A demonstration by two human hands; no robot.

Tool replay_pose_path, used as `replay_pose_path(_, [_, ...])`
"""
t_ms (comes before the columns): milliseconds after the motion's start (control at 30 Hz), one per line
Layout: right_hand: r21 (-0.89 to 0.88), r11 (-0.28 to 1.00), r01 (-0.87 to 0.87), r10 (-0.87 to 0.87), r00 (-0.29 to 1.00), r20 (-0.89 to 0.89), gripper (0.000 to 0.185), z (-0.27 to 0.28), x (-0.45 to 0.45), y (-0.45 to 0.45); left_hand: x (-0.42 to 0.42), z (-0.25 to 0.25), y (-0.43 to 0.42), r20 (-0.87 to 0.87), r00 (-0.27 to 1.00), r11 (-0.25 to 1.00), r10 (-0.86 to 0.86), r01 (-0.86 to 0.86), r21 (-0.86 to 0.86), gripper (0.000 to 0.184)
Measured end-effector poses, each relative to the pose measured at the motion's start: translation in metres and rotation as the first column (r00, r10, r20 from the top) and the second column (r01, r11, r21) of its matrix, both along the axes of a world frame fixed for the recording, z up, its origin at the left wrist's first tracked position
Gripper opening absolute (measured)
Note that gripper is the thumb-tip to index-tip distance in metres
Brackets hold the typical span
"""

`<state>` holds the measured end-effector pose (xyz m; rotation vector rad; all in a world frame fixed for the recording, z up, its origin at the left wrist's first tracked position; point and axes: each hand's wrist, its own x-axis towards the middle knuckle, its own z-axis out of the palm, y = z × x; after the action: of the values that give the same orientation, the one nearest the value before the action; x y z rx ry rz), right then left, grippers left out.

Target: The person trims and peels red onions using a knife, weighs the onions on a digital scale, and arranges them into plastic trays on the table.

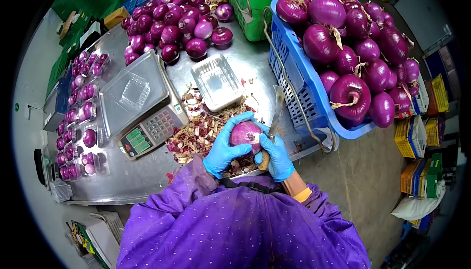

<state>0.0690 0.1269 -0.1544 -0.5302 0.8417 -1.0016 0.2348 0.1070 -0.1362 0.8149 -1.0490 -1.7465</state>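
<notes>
In a blue glove, my left hand (221, 151) is wrapped round a red onion (243, 134) from its left side. My right hand (278, 157), gloved too, grips a knife (277, 109) whose blade points up and away and whose wooden handle shows below the fingers. The right thumb presses on the pale end of the onion. Under and beside the hands lies a heap of dry onion skins and trimmings (196, 139). A clear plastic tray (217, 82) stands just beyond the heap.
A scale (154, 124) with a clear lid (132, 92) on its pan is left of the skins. Onions (170, 34) are piled behind it, packed onion trays (88, 112) at far left. A full blue basket (304, 92) stands right, a green crate (250, 11) behind.
</notes>
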Motion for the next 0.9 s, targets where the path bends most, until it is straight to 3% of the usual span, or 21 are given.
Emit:
replay_pose_path(133, [0.026, 1.000, 0.012, -0.012, 1.000, 0.011, 0.056, 0.003, 0.003, 0.001, 0.001, 0.002, -0.001, -0.004, 1.000, 1.000, -0.013, 0.013, -0.022, 0.075])
replay_pose_path(267, [0.045, 0.999, 0.006, -0.009, 0.997, 0.076, 0.056, 0.002, 0.006, 0.000, -0.008, -0.011, 0.008, -0.082, 0.973, 0.975, 0.215, -0.209, 0.074, 0.062])
replay_pose_path(333, [0.019, 0.999, 0.030, -0.030, 0.999, -0.030, 0.051, -0.004, 0.013, 0.000, -0.012, -0.024, 0.011, -0.159, 0.927, 0.926, 0.340, -0.301, 0.227, 0.055])
replay_pose_path(433, [0.031, 0.999, 0.042, -0.037, 0.988, -0.149, 0.048, -0.008, 0.019, 0.002, -0.010, -0.033, 0.010, -0.109, 0.914, 0.906, 0.390, -0.360, 0.222, 0.050])
replay_pose_path(567, [0.031, 0.998, -0.049, 0.056, 0.959, -0.279, 0.052, 0.002, 0.018, 0.000, 0.000, -0.036, 0.003, -0.137, 0.929, 0.928, 0.344, -0.314, 0.200, 0.042])
replay_pose_path(667, [-0.010, 0.997, -0.071, 0.061, 0.910, -0.411, 0.059, 0.019, 0.020, 0.000, 0.003, -0.026, -0.001, -0.019, 0.946, 0.944, 0.324, -0.322, 0.068, 0.044])
replay_pose_path(767, [-0.102, 0.995, -0.024, -0.022, 0.901, -0.432, 0.053, 0.024, 0.020, -0.006, 0.008, -0.015, -0.005, 0.143, 0.952, 0.962, 0.272, -0.266, -0.057, 0.049])
replay_pose_path(833, [-0.078, 0.995, -0.057, 0.019, 0.905, -0.424, 0.053, 0.026, 0.021, -0.006, 0.009, -0.008, -0.005, 0.236, 0.939, 0.967, 0.249, -0.229, -0.109, 0.052])
replay_pose_path(900, [-0.049, 0.997, -0.057, 0.031, 0.907, -0.420, 0.051, 0.023, 0.024, -0.007, 0.015, -0.012, -0.002, 0.207, 0.958, 0.980, 0.200, -0.197, -0.033, 0.061])
